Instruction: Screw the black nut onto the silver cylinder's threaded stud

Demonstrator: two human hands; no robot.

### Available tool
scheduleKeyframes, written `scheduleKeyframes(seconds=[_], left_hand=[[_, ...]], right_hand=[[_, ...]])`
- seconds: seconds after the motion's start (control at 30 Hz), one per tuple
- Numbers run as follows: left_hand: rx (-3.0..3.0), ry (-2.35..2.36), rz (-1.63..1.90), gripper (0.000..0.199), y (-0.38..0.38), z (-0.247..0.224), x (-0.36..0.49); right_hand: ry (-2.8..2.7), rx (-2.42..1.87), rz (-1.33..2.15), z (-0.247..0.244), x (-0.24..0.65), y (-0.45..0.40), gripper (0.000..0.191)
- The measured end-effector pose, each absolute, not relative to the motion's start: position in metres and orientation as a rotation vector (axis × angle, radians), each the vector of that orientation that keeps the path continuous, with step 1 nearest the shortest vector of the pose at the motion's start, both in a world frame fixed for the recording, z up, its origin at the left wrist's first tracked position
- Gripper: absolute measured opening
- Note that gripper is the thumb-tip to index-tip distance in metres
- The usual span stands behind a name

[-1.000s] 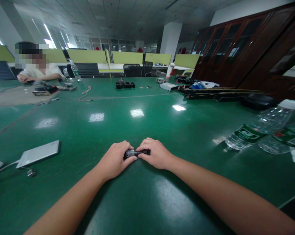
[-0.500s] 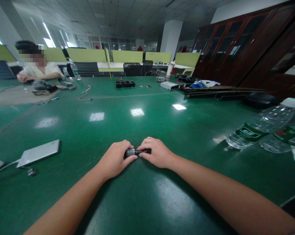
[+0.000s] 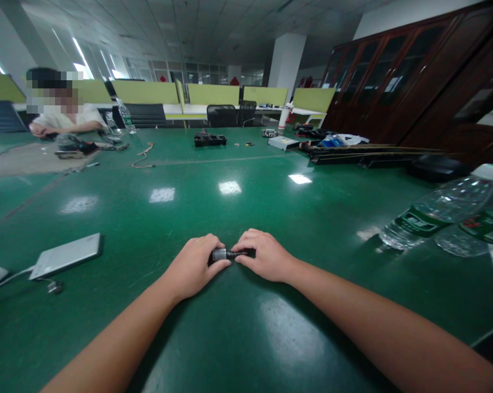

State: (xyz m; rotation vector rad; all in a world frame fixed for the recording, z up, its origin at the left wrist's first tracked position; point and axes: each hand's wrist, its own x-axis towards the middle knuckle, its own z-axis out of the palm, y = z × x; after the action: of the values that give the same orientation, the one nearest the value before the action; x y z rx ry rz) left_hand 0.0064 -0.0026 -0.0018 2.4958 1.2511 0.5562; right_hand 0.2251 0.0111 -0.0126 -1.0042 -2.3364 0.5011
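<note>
A small cylinder, silver and black (image 3: pixel 219 254), lies level between my hands near the middle of the table. From its right end runs a thin dark ribbed shaft (image 3: pixel 234 254); its exact kind is unclear. My left hand (image 3: pixel 197 265) is closed around the cylinder, thumb in front and fingers behind. My right hand (image 3: pixel 266 256) pinches the ribbed shaft's far end, where a dark piece shows between thumb and fingers. Both hands rest at or just over the green tabletop (image 3: pixel 214 213), and my fingertips partly cover the object.
To the left lies a silver power bank (image 3: pixel 68 255) with a white cable. Clear plastic bottles (image 3: pixel 422 218) stand at the right. Farther back are a black tray (image 3: pixel 210 140), a tan cord (image 3: pixel 142 155) and black rails (image 3: pixel 344 155). A person (image 3: pixel 66 117) sits at the far left.
My right hand has shifted very slightly right, and a bit more of the ribbed shaft shows. Both hands keep their hold; little else differs.
</note>
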Motion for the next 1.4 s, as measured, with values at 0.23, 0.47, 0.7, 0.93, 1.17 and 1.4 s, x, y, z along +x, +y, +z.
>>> scheduleKeyframes(seconds=[0.23,0.47,0.7,0.93,1.17,1.4], left_hand=[[2.499,1.256,0.557,0.021,-0.003,-0.002,0.006],[2.503,1.256,0.559,0.021,-0.003,-0.002,0.006],[2.493,1.265,0.561,0.021,-0.003,-0.002,0.005],[2.476,1.28,0.566,0.022,-0.002,-0.001,0.005],[2.458,1.318,0.562,0.021,-0.002,-0.003,0.004],[2.422,1.314,0.566,0.022,-0.002,-0.003,0.003]], right_hand=[[-2.329,-1.019,0.507,-0.011,0.227,0.01,0.014],[-2.32,-1.051,0.521,-0.01,0.227,0.011,0.011],[-2.336,-1.084,0.514,-0.008,0.231,0.011,0.01],[-2.337,-1.102,0.524,-0.005,0.234,0.011,0.009],[-2.333,-1.156,0.481,-0.007,0.241,0.016,0.009],[-2.26,-1.415,0.462,-0.001,0.252,0.021,0.01]])
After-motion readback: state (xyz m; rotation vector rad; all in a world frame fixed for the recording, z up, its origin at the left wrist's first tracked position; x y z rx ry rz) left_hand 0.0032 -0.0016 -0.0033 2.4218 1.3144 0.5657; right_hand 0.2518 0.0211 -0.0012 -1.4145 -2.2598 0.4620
